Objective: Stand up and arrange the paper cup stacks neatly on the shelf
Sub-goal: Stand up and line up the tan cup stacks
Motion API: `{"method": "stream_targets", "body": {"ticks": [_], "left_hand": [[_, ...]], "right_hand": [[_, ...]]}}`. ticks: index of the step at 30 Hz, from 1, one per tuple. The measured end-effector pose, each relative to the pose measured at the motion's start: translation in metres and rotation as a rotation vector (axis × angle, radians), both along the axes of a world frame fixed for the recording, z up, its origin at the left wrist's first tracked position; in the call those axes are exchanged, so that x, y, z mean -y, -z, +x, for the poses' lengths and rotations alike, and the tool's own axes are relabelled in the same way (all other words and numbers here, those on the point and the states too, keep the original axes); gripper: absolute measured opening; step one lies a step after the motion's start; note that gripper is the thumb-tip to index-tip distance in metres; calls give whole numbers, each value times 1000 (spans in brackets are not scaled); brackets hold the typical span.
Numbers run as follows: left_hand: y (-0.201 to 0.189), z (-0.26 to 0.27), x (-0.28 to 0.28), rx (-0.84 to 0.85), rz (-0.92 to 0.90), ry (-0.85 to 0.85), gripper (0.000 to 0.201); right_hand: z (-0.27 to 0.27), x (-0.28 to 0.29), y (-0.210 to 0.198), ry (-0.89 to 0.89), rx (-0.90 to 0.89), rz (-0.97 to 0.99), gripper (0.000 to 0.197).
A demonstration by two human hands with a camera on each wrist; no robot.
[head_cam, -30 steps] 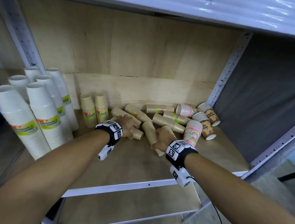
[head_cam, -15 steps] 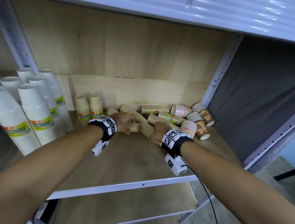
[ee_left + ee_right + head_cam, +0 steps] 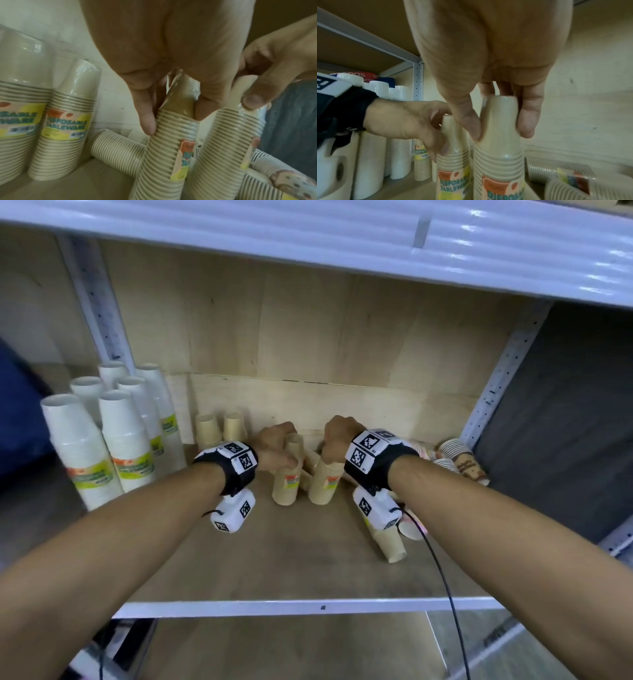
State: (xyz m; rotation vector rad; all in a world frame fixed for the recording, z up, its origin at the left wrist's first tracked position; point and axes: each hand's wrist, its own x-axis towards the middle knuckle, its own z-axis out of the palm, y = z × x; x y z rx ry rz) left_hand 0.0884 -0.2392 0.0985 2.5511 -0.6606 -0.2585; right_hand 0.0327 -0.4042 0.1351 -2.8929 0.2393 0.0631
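Kraft-brown paper cup stacks, wrapped in clear film with a "Disposable Tableware" label, are the two things in hand. The left hand [image 3: 274, 441] has its fingers [image 3: 147, 119] curled round the narrow top of the left brown stack [image 3: 287, 481], thumb on one side and fingertips on the other. The right hand [image 3: 337, 436] grips the top of the right brown stack [image 3: 325, 479] the same way, its fingers [image 3: 528, 119] closed round the uppermost cup. Both stacks stand upside down, wide mouths on the wooden shelf [image 3: 274, 559], just beside each other near the middle of the board; the left one leans a little toward its neighbour in the left wrist view.

At 10 o'clock from the hands, two more upright brown stacks [image 3: 221, 428] stand side by side against the back panel. Farther out at 9 o'clock, tall white cup stacks [image 3: 116, 440] with green and yellow labels stand in a group. At 3 o'clock, patterned cup stacks [image 3: 460, 457] lie on their sides near the perforated metal upright [image 3: 496, 381]. At 5 o'clock, a fallen brown stack [image 3: 388, 542] lies on the shelf under the right wrist. More brown stacks lie on their sides behind the held pair.
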Motion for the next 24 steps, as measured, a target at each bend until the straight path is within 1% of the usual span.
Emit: {"method": "stream_targets", "body": {"ticks": [1, 2, 3, 4, 5, 7, 8, 11, 16, 18, 20, 24], "left_hand": [[0, -1, -2, -16, 3, -2, 54], [-1, -2, -4, -30, -1, 0, 56], [-1, -2, -6, -43, -3, 1, 59], [-2, -3, -8, -50, -3, 6, 60], [-2, -4, -10, -51, 3, 7, 60], [-1, -5, -13, -54, 7, 1, 57], [0, -6, -14, -52, 6, -7, 56], [5, -6, -14, -45, 3, -28, 52], [-1, -4, -14, -46, -33, -42, 49], [-8, -3, -14, -58, -76, -59, 43], [-14, -1, -13, -51, -88, -77, 38], [-20, 2, -9, 31, -26, -115, 34]], "right_hand": [[3, -5, 1, 0, -2, 7, 29], [6, -11, 1, 1, -3, 2, 18], [7, -17, 1, 11, -13, -7, 12], [10, -23, 3, 10, -21, -9, 11], [12, -27, 4, -1, -28, -4, 11], [16, -34, 7, -32, -44, 11, 29], [18, -35, 10, -40, -50, 23, 33], [18, -37, 15, -63, -58, 23, 37], [18, -37, 14, -54, -43, 2, 37], [19, -36, 9, -59, -46, 14, 34], [19, -34, 6, -61, -45, 27, 35], [17, -31, 6, -74, -24, 38, 35]]}}
